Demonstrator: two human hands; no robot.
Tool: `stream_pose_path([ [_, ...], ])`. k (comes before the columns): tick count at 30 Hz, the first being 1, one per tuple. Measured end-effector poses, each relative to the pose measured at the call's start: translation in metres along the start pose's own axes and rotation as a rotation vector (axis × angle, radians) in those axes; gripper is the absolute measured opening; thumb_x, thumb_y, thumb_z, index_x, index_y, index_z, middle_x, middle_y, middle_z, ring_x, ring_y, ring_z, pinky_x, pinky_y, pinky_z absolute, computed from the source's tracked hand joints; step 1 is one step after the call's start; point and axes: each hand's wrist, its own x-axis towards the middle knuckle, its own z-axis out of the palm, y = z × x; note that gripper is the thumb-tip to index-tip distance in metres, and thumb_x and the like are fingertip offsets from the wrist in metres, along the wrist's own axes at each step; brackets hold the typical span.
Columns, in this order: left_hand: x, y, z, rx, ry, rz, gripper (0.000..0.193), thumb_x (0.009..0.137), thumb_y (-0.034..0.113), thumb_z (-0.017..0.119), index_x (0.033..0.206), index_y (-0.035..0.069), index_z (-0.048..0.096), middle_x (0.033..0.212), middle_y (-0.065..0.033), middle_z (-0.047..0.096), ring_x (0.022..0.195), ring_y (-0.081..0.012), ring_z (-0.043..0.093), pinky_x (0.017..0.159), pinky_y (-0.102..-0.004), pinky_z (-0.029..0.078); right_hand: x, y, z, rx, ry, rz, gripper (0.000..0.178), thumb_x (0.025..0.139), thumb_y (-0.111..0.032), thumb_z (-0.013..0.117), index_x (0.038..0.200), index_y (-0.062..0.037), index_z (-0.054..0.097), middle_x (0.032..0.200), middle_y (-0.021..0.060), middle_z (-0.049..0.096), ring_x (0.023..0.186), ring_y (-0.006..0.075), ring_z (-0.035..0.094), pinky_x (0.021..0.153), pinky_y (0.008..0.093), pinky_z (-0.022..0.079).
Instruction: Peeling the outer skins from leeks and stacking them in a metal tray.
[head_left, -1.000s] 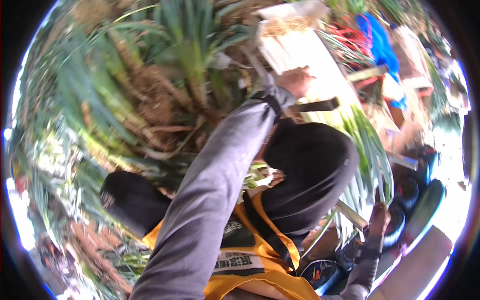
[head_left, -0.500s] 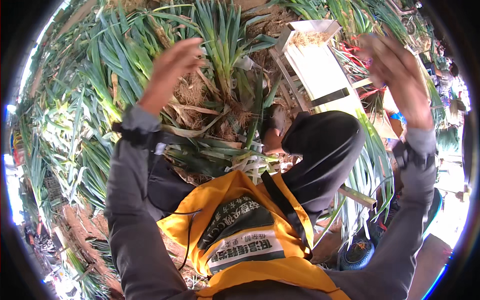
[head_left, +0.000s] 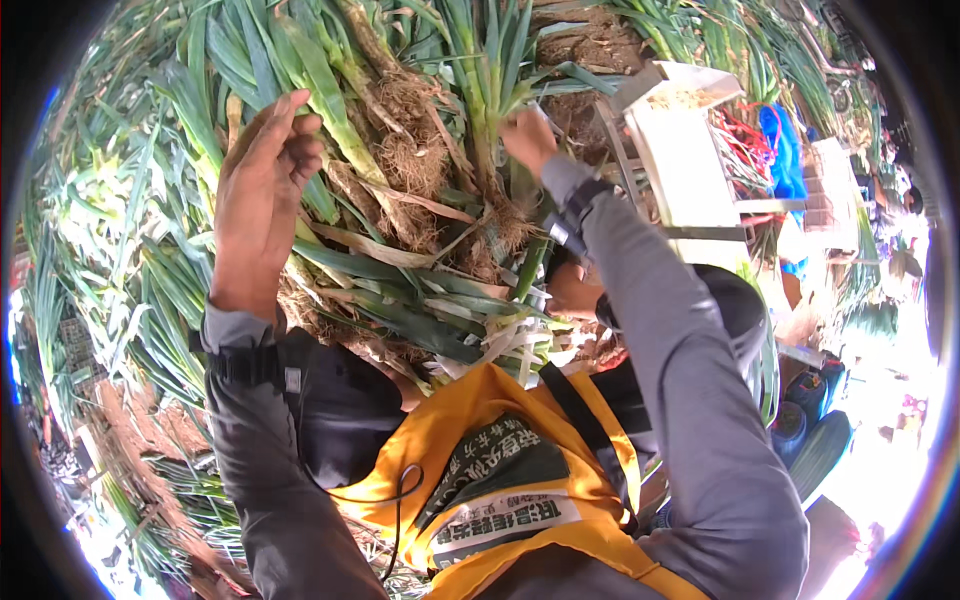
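My left hand (head_left: 262, 195) is raised over the leeks with nothing in it, its fingers loosely bent and apart. Close under it lie green leeks (head_left: 345, 140) with shaggy, soil-brown roots (head_left: 412, 150). My right hand (head_left: 528, 140) is closed right against the stalks of an upright leek bunch (head_left: 484, 90), and its curled fingers hide whatever is in them. A small pale piece shows at its fingertips. More roots (head_left: 508, 225) hang at the foot of that bunch.
A pale trough-like stand (head_left: 685, 165) with a metal frame is to the right of my right hand. Beyond it are red strands (head_left: 735, 150) and a blue cloth-like thing (head_left: 785, 150). Leeks (head_left: 110, 240) pile up on the left. A yellow apron (head_left: 480, 400) covers my lap.
My right hand has crossed from the far right, over the stand, to the upright leeks and closed. My left hand has moved left and slightly down. The view has shifted somewhat.
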Motion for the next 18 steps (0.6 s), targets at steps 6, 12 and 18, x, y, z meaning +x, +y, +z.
stream_pose_path([
  [6,-0.018,0.006,0.011,0.121,-0.028,-0.054,0.04,0.1,0.029,0.056,0.127,-0.001,0.057,0.095,-0.0032,0.062,0.082,-0.0105,0.054,0.078,-0.0258,0.044,0.012,0.109,0.083,-0.134,-0.108,0.19,0.045,0.089,-0.031,0.059,0.114,0.0058,0.061,0.103,0.0319,0.065,0.103,0.0455,0.061,0.086,0.0495,0.048],
  [12,-0.025,0.004,0.004,0.241,0.021,-0.128,0.04,0.099,0.031,0.057,0.125,-0.001,0.06,0.092,-0.003,0.06,0.08,-0.0108,0.054,0.076,-0.0259,0.044,0.004,0.066,0.055,0.025,-0.098,0.259,0.054,0.089,-0.039,0.066,0.118,0.0062,0.062,0.099,0.0231,0.069,0.094,0.0302,0.067,0.082,0.0374,0.051],
  [18,-0.026,-0.004,-0.003,0.351,-0.052,-0.089,0.039,0.099,0.033,0.058,0.123,0.003,0.06,0.096,-0.0047,0.062,0.083,-0.0123,0.058,0.078,-0.0256,0.047,-0.025,-0.004,0.015,0.786,-0.158,-0.112,0.036,0.093,-0.018,0.065,0.114,0.0098,0.059,0.104,0.0142,0.066,0.091,0.017,0.063,0.073,0.0318,0.052],
])
